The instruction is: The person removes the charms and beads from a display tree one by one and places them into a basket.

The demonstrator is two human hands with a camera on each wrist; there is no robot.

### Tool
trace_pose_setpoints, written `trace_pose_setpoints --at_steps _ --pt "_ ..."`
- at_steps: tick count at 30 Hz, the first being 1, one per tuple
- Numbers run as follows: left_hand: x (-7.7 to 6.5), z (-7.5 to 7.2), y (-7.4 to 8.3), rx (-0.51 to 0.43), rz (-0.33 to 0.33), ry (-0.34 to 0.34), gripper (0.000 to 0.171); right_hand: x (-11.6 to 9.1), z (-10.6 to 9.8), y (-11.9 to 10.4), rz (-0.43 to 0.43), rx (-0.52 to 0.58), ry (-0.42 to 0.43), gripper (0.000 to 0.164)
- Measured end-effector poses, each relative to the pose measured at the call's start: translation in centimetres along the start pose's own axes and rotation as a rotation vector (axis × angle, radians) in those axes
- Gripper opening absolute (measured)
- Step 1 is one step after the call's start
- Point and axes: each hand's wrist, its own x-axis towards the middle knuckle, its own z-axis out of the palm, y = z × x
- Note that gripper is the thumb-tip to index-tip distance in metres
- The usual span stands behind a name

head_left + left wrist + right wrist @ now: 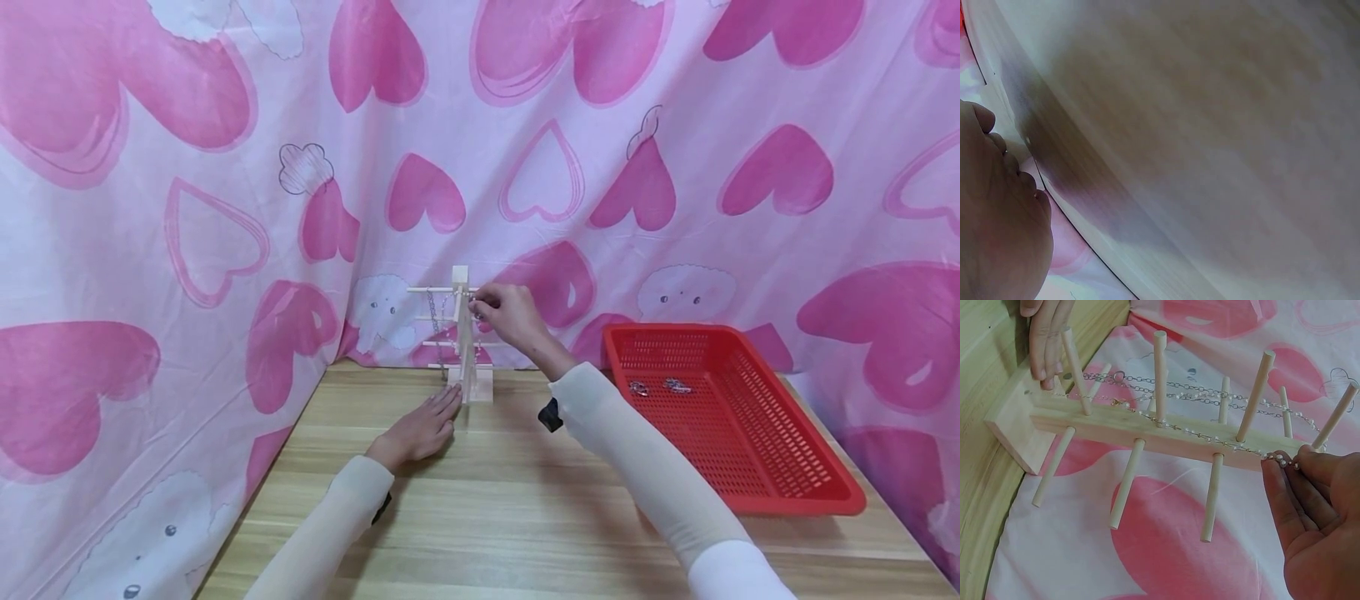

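A wooden peg stand (461,275) rises at the table's far side, with rows of pegs on its post. My right hand (513,317) is at its upper pegs. Between thumb and fingers it pinches a necklace of small clear beads (1210,439), which runs along the post in the right wrist view. Silver chains (1175,385) hang from pegs on the other side. My left hand (420,429) lies low on the table, straight fingertips at the stand's base (1013,422). The left wrist view shows its fingers (1013,165) at the left edge.
A red perforated basket (847,498) stands on the right of the wooden table (480,517). Small silver chain pieces (678,385) lie in it at the far end. Pink heart-patterned cloth (427,192) hangs close behind the stand and along both sides.
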Motion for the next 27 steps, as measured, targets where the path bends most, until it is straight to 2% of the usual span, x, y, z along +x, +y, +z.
trace_pose_setpoints --at_steps 11,21,27 --pt "0.4 0.9 -0.7 0.032 -0.015 -0.014 0.063 -0.3 0.0 -0.1 -0.006 0.037 0.035 0.014" --pt "0.3 0.9 -0.5 0.009 -0.006 0.003 0.063 -1.0 -0.4 -0.5 -0.042 0.050 0.050 0.015" --pt "0.2 0.8 -0.4 0.032 -0.012 -0.001 0.062 -1.6 -0.7 -1.0 -0.056 0.061 0.052 0.015"
